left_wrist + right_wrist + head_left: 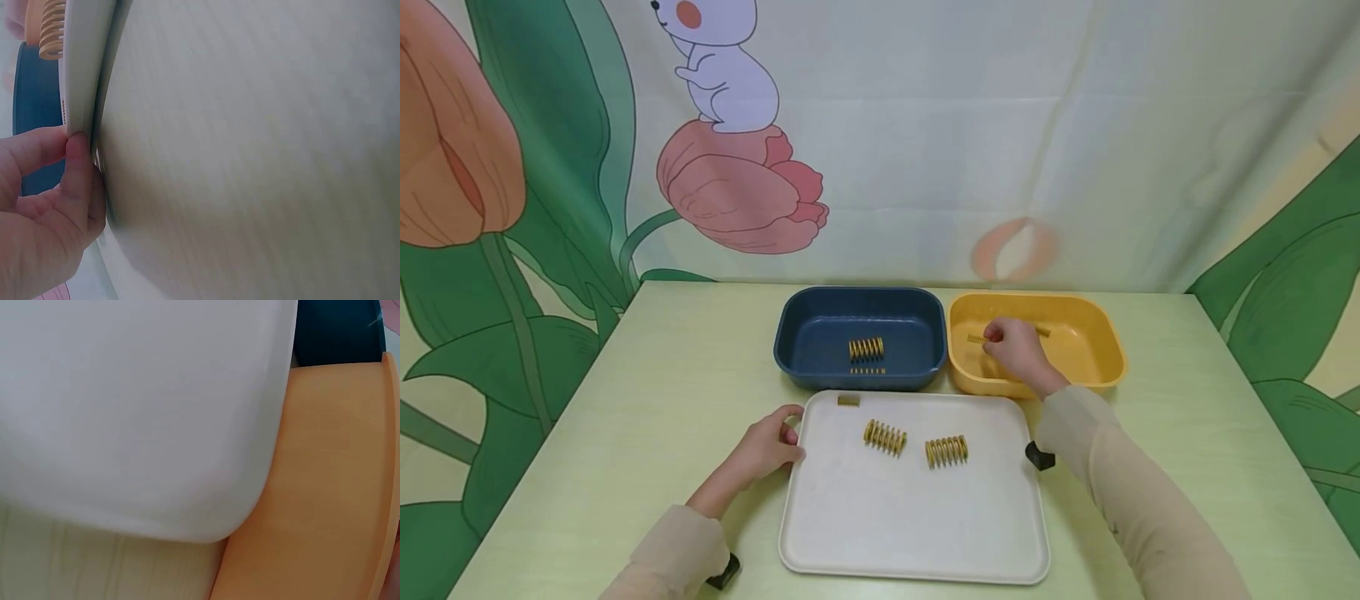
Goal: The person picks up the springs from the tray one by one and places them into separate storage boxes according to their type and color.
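Note:
My left hand [767,450] pinches the left rim of a white tray [917,525] between thumb and fingers, as the left wrist view also shows. Two thick gold coil springs [885,437] [947,451] lie mid-tray, and a small fine spring [848,402] lies by its far edge. Inside the yellow bin [1105,350], my right hand [1018,346] pinches a small thin spring [975,339] at its fingertips. Another small spring [1042,331] shows just behind that hand. In the right wrist view, only a sliver of the hand shows at the right edge.
A dark blue bin [790,333] stands left of the yellow one, with a thick gold spring [867,349] inside. Both bins stand directly behind the tray on a pale green table [647,400]. A printed curtain [910,167] hangs behind the table.

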{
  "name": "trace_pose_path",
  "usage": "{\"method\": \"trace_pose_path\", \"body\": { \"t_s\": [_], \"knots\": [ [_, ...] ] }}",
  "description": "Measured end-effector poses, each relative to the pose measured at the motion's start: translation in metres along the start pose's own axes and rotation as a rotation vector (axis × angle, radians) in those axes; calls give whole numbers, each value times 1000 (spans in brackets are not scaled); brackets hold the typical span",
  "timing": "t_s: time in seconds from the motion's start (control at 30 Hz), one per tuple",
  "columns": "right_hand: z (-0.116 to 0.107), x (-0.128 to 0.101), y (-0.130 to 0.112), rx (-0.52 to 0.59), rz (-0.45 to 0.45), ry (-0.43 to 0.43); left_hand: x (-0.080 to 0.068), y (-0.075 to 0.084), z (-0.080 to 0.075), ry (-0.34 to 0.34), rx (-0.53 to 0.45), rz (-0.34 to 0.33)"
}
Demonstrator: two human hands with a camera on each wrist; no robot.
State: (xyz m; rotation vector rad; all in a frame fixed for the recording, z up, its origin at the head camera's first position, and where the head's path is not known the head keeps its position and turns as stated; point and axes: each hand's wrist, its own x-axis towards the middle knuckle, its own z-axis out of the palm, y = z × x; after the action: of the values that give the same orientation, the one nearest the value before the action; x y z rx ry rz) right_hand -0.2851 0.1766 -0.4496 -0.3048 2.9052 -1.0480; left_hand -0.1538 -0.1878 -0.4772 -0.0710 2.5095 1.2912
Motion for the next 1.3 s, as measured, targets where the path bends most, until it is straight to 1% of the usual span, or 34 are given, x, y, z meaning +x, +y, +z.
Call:
{"method": "trace_pose_path", "body": {
  "t_s": [0.33, 0.57, 0.93, 1.17, 1.3],
  "knots": [
    [0, 7, 7, 23, 38, -33, -1, 2, 0, -3, 7, -21],
    [-2, 7, 8, 27, 73, -61, -1, 2, -1, -1, 11, -10],
    [-5, 8, 14, 19, 50, -60, -1, 4, -1, -10, 13, -27],
    [-7, 8, 20, 29, 96, -85, -1, 5, -1, -7, 18, -30],
    [-8, 7, 21, 18, 106, -85, -1, 6, -1, -10, 13, -32]
  ]
}}
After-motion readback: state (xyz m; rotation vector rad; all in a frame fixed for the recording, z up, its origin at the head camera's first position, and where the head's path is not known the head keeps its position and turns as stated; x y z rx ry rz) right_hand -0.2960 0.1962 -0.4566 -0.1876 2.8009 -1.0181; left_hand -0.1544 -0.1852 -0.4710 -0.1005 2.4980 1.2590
